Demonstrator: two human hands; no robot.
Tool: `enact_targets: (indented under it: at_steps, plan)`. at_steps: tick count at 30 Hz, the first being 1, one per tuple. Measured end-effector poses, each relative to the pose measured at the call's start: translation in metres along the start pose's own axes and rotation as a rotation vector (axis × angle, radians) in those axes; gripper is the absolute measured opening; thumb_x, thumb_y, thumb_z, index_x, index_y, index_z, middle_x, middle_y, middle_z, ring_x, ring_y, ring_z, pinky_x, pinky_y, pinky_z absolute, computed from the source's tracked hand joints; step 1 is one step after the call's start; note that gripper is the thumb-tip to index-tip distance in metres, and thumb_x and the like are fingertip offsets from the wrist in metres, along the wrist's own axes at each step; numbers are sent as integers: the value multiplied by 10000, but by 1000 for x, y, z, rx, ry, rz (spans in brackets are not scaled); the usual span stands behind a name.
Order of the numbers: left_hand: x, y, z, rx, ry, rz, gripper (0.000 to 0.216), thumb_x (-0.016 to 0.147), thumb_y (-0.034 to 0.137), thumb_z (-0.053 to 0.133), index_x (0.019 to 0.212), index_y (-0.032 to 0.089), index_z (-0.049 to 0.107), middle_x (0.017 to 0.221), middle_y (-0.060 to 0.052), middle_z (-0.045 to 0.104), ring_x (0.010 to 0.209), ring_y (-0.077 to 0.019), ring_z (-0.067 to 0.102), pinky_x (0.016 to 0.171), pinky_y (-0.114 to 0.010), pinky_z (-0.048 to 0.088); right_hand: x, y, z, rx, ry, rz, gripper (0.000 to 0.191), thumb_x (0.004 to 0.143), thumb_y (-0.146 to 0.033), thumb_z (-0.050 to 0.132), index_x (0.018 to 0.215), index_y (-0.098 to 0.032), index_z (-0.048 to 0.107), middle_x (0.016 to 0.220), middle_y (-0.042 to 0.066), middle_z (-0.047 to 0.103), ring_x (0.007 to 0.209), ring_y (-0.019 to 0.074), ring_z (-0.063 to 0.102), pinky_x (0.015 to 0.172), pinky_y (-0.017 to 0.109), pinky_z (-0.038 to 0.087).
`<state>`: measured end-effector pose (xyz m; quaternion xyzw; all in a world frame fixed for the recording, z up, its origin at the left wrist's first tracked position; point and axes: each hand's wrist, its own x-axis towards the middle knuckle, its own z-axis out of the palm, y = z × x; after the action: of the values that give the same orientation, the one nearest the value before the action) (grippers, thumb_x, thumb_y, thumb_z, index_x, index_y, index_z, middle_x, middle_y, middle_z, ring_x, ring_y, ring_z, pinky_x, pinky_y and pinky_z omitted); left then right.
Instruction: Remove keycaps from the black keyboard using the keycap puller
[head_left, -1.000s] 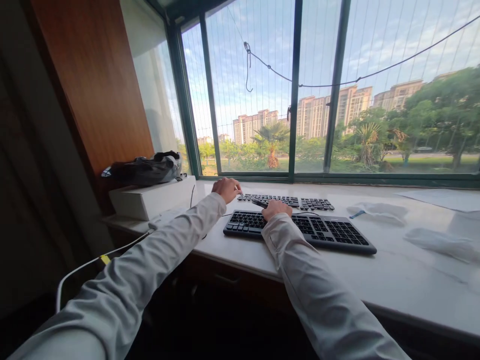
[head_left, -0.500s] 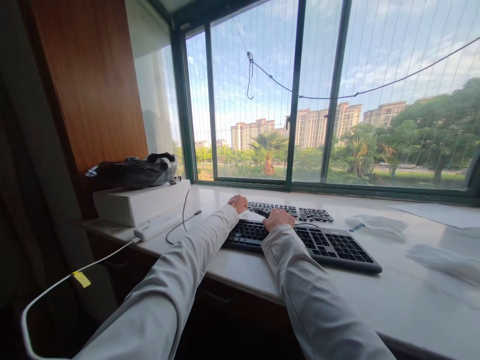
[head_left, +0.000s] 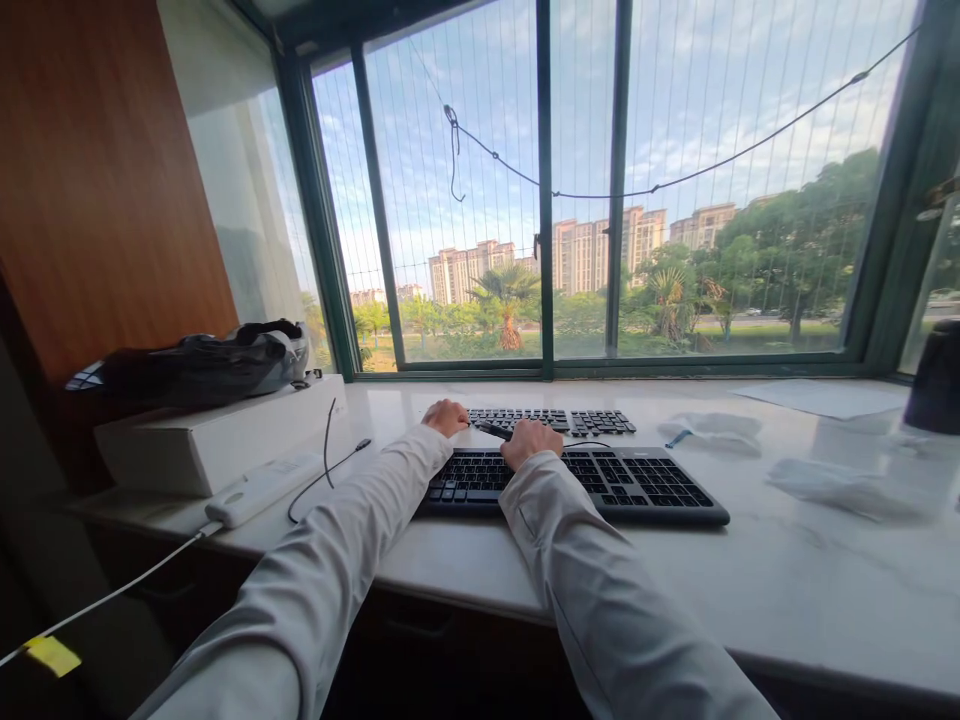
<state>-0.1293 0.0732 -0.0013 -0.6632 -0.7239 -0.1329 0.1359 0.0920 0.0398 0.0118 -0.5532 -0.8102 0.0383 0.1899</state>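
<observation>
Behind a black keyboard (head_left: 679,487), rows of loose black keycaps (head_left: 519,417) lie on the white countertop, with another block of keycaps (head_left: 602,423) to their right. My left hand (head_left: 447,416) is at the left end of the keycap rows, fingers curled together; what they pinch, if anything, is hidden. My right hand (head_left: 532,441) is closed around a slim black pen-like tool (head_left: 495,431), whose tip points left towards my left hand. That hand is over the middle of the keyboard, and its sleeve covers some of the keys.
At left, a dark bag (head_left: 202,365) rests on a white box (head_left: 217,430), beside a white power strip (head_left: 262,487) and a black cable (head_left: 328,468). Crumpled clear plastic bags (head_left: 712,432) and a white sheet (head_left: 821,397) lie at right, near a dark bottle (head_left: 936,380).
The view has swung to the right, so everything sits further left in the picture. Both hands keep nearly the same place over the keyboard and keycaps, the tool still in my right hand.
</observation>
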Motion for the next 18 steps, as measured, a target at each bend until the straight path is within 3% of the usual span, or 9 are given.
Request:
enact_targets:
  at_steps: [11,18]
  plan:
    - [-2,-3,7,-24,39,-14,163,725,347,669,856,301,753,879,-6,740,842,-179,658,777,-243,462,-2,-1,-1,4,-3,-6,301,721,-313,589,963,-170,698,1032,153,680,931,276,649,740,362,496]
    - [-9,-1,-2,-29,67,-26,159,697,316,713,847,289,756,893,1,744,871,-183,663,785,-233,466,-3,-2,-4,20,-21,-12,289,727,-287,577,962,-172,699,1026,163,679,938,276,650,747,363,495]
